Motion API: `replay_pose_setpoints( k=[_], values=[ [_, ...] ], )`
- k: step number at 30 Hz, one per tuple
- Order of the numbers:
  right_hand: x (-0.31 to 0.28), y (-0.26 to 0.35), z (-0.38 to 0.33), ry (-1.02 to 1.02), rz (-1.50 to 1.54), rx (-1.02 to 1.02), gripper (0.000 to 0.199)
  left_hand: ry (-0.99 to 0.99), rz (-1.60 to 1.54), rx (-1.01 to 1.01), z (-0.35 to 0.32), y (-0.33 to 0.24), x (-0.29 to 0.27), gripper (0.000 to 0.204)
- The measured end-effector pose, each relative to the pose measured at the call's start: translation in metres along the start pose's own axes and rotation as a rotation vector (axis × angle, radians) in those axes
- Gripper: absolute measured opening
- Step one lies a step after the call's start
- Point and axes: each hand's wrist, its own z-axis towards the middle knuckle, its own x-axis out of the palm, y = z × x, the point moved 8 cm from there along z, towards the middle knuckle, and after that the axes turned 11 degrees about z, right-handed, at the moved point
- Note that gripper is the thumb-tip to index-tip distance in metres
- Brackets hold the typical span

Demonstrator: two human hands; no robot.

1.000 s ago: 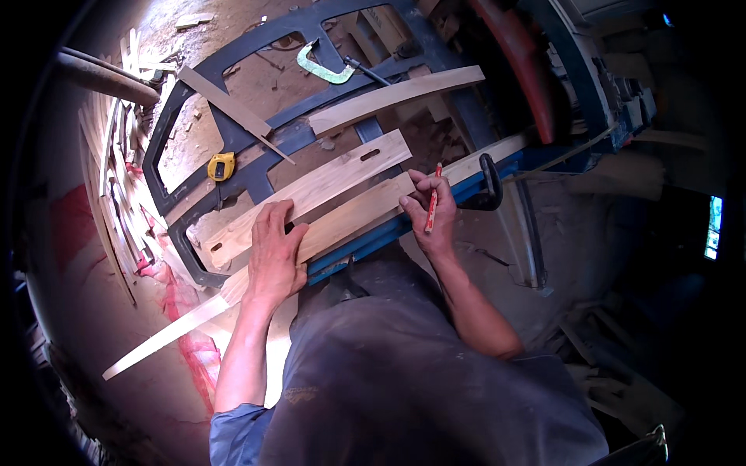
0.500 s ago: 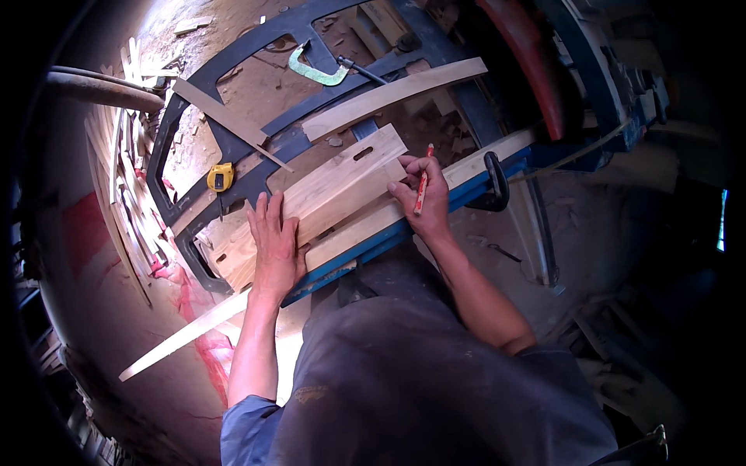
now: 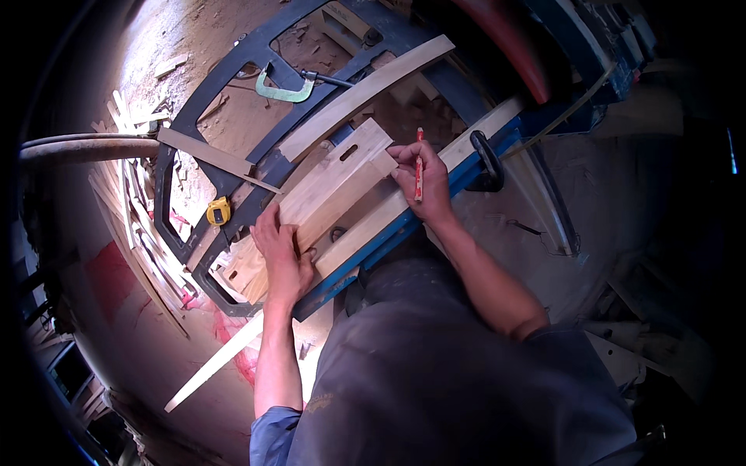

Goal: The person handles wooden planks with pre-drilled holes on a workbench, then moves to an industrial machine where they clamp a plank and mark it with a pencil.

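A pale wooden piece (image 3: 330, 198) lies at a slant over the dark blue metal frame, narrow slots near its two ends. My left hand (image 3: 284, 256) grips its lower left part, fingers over the top and thumb at the near edge. At the upper right end, the fingertips of my right hand (image 3: 426, 182) touch the wood's corner. A red pencil (image 3: 419, 167) stands upright between that hand's fingers. Along the near side runs a long pale wooden strip (image 3: 373, 225), with a gap between it and the slotted piece.
A yellow tape measure (image 3: 218, 210), a green C-clamp (image 3: 284, 92) and a curved wooden piece (image 3: 369, 93) rest on the metal frame (image 3: 183, 124). A black clamp (image 3: 486, 161) grips the strip's right part. Thin offcuts (image 3: 128, 194) pile up at left.
The slotted wood has shifted away from the near strip, widening the gap between them. Both hands stay on it, and the pencil stands more upright. The whole view has swung slightly.
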Motion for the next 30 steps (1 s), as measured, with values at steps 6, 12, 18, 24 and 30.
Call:
replay_pose_setpoints(
  k=[6,12,18,24,30],
  values=[
    [0.002,-0.001,0.003,0.006,-0.093,0.011,0.022,0.054,-0.032,-0.020,-0.003,-0.003,-0.007,0.049],
    [0.014,0.002,0.007,0.101,-0.346,-0.021,0.017,-0.024,0.052,0.001,-0.015,-0.004,-0.002,0.039],
    [0.021,-0.009,0.015,0.077,-0.387,-0.011,0.018,-0.128,0.143,0.101,-0.024,-0.004,0.004,0.039],
    [0.023,-0.020,0.016,0.066,-0.417,0.015,0.018,-0.038,0.191,0.141,-0.009,-0.009,0.009,0.074],
    [0.032,-0.016,0.011,0.131,-0.398,0.017,0.016,0.101,0.387,0.182,0.018,-0.015,0.020,0.083]
  ],
)
